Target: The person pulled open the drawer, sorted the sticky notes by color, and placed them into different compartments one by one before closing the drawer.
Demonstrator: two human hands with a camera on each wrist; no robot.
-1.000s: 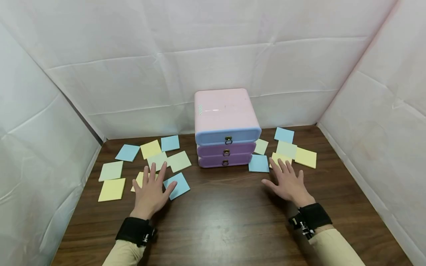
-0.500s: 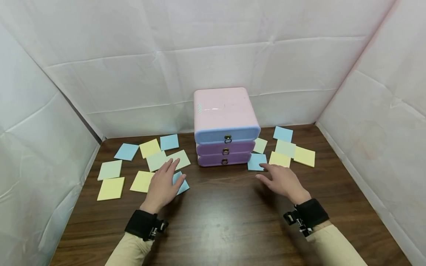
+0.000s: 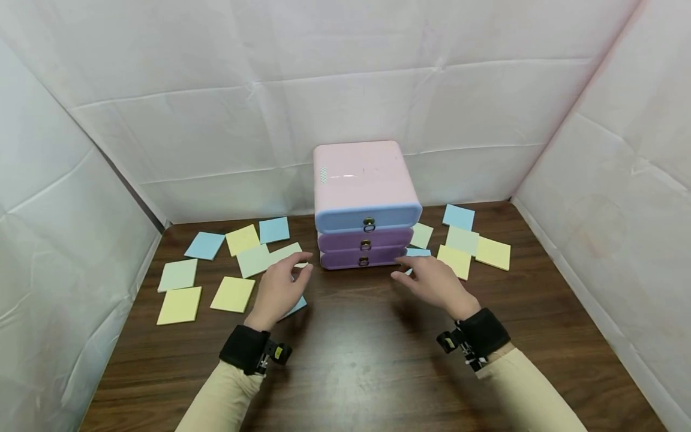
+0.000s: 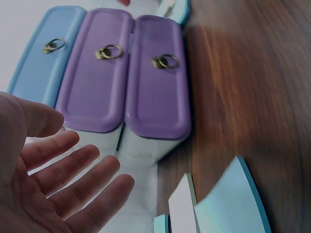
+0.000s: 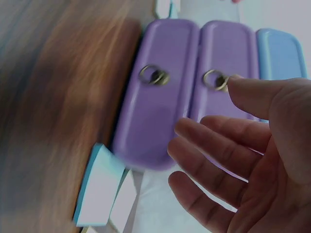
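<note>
Drawer box [image 3: 367, 204] stands at 12 o'clock, all three drawers closed. I see my left hand [image 3: 281, 287] and right hand [image 3: 432, 283] near it, fingers spread, holding nothing; notes [image 3: 233, 294] lie unsorted.

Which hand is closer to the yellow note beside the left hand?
Left. The left hand is just right of the yellow note; the right hand is far across, past the drawers.
</note>
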